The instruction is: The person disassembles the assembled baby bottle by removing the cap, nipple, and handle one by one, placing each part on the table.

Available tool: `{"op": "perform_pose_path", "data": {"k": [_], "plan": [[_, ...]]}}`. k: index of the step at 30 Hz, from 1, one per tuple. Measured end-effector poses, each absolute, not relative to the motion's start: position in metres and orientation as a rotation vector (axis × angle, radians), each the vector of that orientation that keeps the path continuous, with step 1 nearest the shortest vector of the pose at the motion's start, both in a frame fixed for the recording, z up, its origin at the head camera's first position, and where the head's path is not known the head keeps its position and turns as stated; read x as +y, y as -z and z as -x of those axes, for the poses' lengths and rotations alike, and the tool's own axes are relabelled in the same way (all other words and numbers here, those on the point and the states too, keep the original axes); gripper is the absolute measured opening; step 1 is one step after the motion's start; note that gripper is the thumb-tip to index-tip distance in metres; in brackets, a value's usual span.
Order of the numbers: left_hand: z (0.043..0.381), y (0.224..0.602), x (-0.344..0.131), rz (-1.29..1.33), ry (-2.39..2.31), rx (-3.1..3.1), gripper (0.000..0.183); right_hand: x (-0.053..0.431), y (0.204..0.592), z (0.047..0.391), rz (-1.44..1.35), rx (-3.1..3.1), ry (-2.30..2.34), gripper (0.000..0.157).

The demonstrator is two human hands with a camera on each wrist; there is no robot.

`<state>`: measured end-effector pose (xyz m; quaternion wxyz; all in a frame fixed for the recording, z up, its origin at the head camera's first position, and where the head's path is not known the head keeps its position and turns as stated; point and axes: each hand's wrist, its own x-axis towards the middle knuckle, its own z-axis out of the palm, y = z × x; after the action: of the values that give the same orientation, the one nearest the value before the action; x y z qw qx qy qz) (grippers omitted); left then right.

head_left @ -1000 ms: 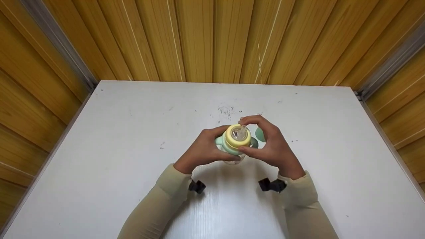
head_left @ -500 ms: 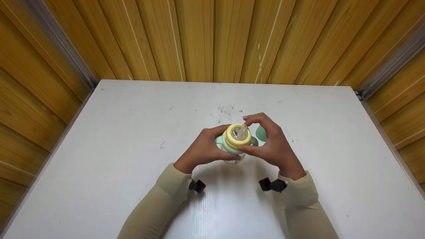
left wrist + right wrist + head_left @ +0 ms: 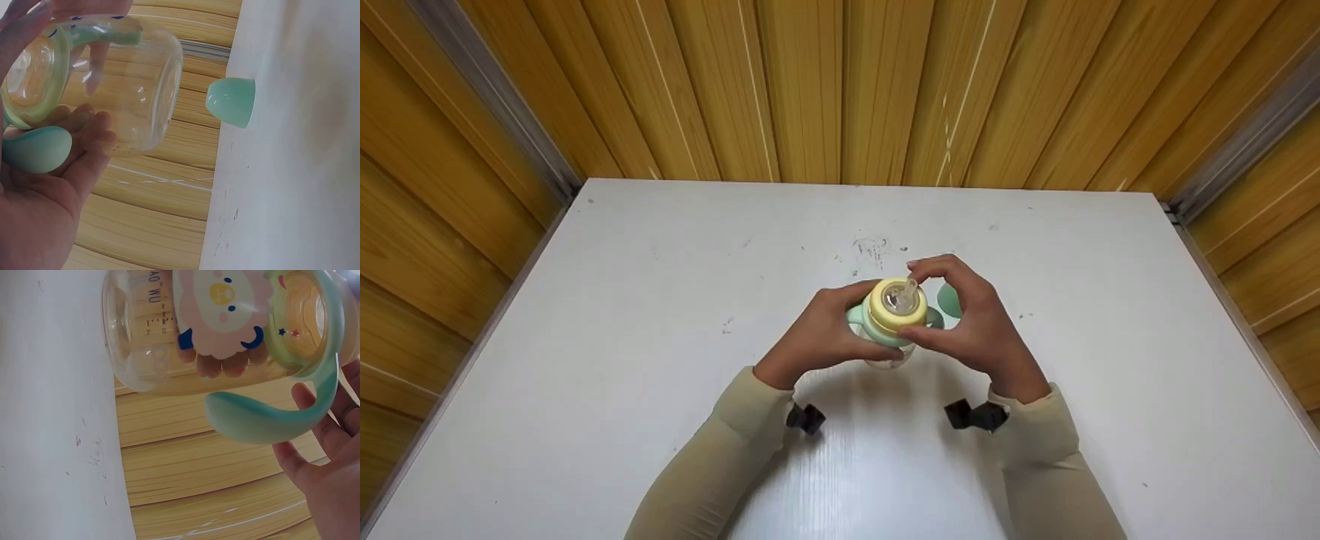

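A clear baby bottle (image 3: 897, 319) with a yellow collar, mint-green handles and a clear drinking spout is held between both hands in the head view. My left hand (image 3: 829, 330) grips it from the left, below the collar, with fingers behind the transparent body (image 3: 132, 90). The right hand (image 3: 979, 322) has its thumb on the near side of the yellow collar, its index finger bent beside the spout at the far side. In the right wrist view, a pale pink cartoon animal (image 3: 219, 315) decorates the bottle, and a curved handle (image 3: 264, 419) hangs beside the right fingers.
A mint-green domed cap (image 3: 232, 102) stands on the white table (image 3: 622, 300), just beyond the right hand. Dark scuff marks (image 3: 871, 251) show on the tabletop. Wood-patterned wall panels (image 3: 840, 90) enclose the back and sides.
The right index finger has lifted slightly and shifted right, away from the collar's far edge. The left hand and the bottle have stayed almost still.
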<state>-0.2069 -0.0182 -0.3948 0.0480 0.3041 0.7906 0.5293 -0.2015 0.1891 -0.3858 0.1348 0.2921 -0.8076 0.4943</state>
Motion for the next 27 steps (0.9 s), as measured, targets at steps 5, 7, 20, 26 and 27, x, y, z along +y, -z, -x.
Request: {"op": "perform_pose_path", "data": {"k": [5, 7, 20, 26, 27], "plan": [[0.206, 0.393, -0.018, -0.939, -1.608, 2.410, 0.069, 0.189, 0.386, 0.202, -0.857, -2.344, -1.442, 0.048], [0.206, 0.392, -0.018, -0.945, -1.614, 2.402, 0.068, 0.189, 0.384, 0.201, -0.857, -2.348, -1.446, 0.048], [0.207, 0.395, -0.018, -0.973, -1.638, 2.376, 0.067, 0.180, 0.358, 0.183, -0.903, -2.320, -1.473, 0.046], [0.207, 0.395, -0.019, -0.984, -1.650, 2.372, 0.067, 0.182, 0.365, 0.188, -0.913, -2.315, -1.478, 0.047], [0.207, 0.395, -0.019, -0.986, -1.651, 2.373, 0.067, 0.184, 0.368, 0.190, -0.913, -2.316, -1.475, 0.049]]}}
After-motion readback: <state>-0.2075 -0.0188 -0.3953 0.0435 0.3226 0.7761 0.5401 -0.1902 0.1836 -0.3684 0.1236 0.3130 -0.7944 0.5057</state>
